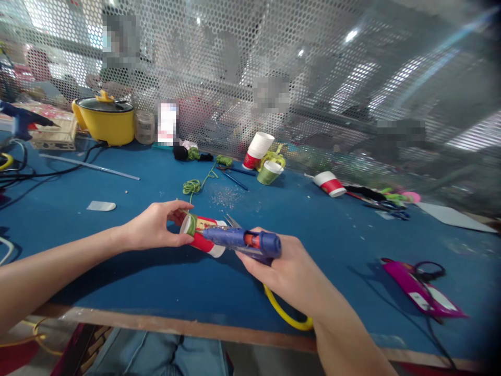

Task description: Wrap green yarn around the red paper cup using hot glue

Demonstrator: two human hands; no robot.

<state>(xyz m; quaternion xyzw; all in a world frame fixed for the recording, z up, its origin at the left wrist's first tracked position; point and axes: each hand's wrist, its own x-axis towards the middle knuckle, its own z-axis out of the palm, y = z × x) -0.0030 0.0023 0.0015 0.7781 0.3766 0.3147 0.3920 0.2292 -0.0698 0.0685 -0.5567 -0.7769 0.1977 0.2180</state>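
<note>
My left hand [160, 227] grips a red and white paper cup [202, 243] lying on its side, fingers and thumb round its left end. Green yarn [191, 186] runs from a loose coil on the table to that end, where a green band circles the cup. In my right hand [285, 261] is a blue glue gun [242, 242], its nozzle at the cup beside the green band. Scissors with a yellow handle [287, 313] show below and behind my right hand; whether it also touches them is hidden.
A yellow electric pot [107, 122], a glass jar [144, 127] and another glue gun [25, 119] stand at the back left. Stacked paper cups [257, 149] and a green-wrapped cup [270, 173] are at the back. A purple packet [422, 290] with a cable lies right.
</note>
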